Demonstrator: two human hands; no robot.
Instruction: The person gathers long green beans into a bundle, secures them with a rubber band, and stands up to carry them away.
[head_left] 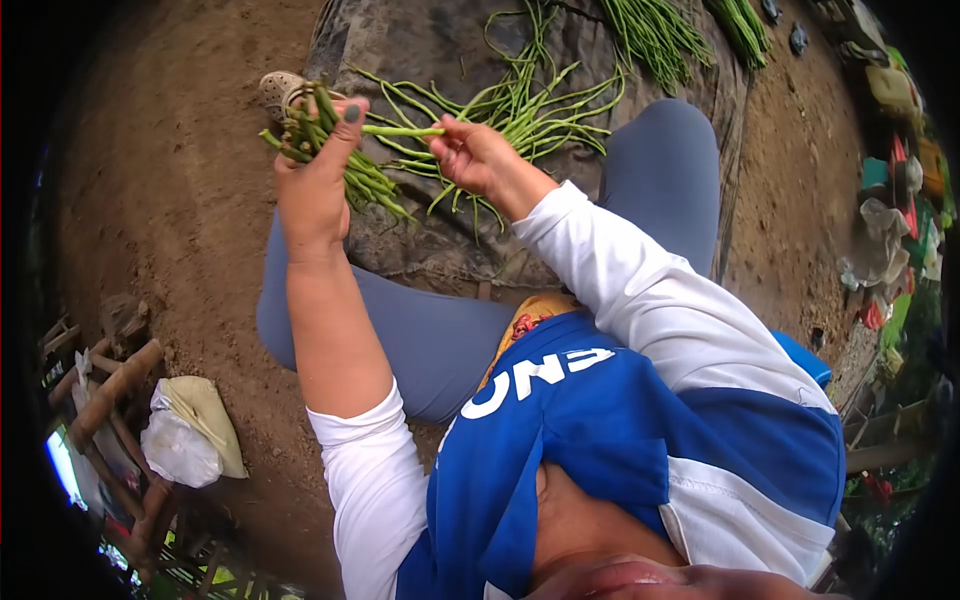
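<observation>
Lettering (528, 376): white block capitals, large, on the blue front of a shirt (600, 420). Appears inverted to the camera; seems to read ENO when turned upright. Slants across the cloth, from E at upper right, through N in the middle, to a rounded letter at lower left. Shows N most plainly. Shows E foreshortened along the far edge of the fabric. Ends in O, or possibly C or G; too curved away to settle. Cannot tell whether whole word or fragment.
</observation>
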